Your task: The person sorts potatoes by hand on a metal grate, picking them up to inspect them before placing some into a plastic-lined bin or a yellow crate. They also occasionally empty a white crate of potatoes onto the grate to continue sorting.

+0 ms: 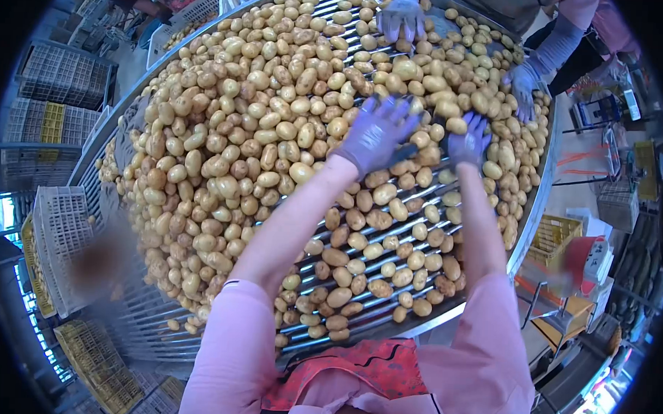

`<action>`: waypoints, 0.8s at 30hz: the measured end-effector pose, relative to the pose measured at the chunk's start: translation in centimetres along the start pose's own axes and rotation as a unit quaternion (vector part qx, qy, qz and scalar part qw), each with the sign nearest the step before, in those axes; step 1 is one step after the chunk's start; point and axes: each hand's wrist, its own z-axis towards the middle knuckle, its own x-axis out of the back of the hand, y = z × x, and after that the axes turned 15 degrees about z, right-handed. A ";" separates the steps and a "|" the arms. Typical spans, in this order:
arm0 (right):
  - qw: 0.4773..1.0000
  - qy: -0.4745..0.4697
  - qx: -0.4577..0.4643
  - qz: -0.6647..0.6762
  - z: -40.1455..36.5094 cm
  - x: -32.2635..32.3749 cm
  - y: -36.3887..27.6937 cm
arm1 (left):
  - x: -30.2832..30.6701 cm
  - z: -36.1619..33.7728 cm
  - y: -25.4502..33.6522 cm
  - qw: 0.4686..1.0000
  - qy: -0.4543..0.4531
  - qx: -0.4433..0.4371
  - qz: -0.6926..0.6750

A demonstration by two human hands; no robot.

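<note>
Potatoes (225, 127) lie heaped over a slatted metal sorting table (388, 261), thickest on the left. My left hand (376, 138), in a purple glove, rests against the potatoes near the middle with its fingers spread. To its right, my right hand (467, 144), gloved the same way, reaches among more potatoes (452, 102) with fingers stretched out and apart. Neither hand is closed round a potato. Below my hands, a looser scatter of potatoes (358, 284) leaves the metal bars showing between them.
Across the table, another person's gloved hands, one at the far edge (401, 21) and one at the right (524, 88), touch the potatoes. Plastic crates (66, 74) are stacked at the left. A yellow crate (555, 240) stands beyond the table's right metal rim (539, 210). Something dark and blurred hangs lower left.
</note>
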 end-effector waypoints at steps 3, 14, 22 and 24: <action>0.993 -0.112 -0.028 -0.013 8.4 0.2 -1.9 | 0.7 -0.7 -6.9 0.974 -0.086 0.205 0.046; 0.925 -0.143 0.300 0.184 5.0 0.4 -25.6 | 0.9 -6.8 -9.8 0.946 -0.217 0.217 0.102; 0.906 -0.110 0.353 0.204 -8.9 7.6 -18.1 | 3.4 -14.2 -3.0 0.969 -0.109 0.221 -0.018; 0.906 -0.109 0.354 0.206 -13.3 9.1 -15.6 | 5.7 -16.0 0.3 0.949 -0.155 0.270 -0.046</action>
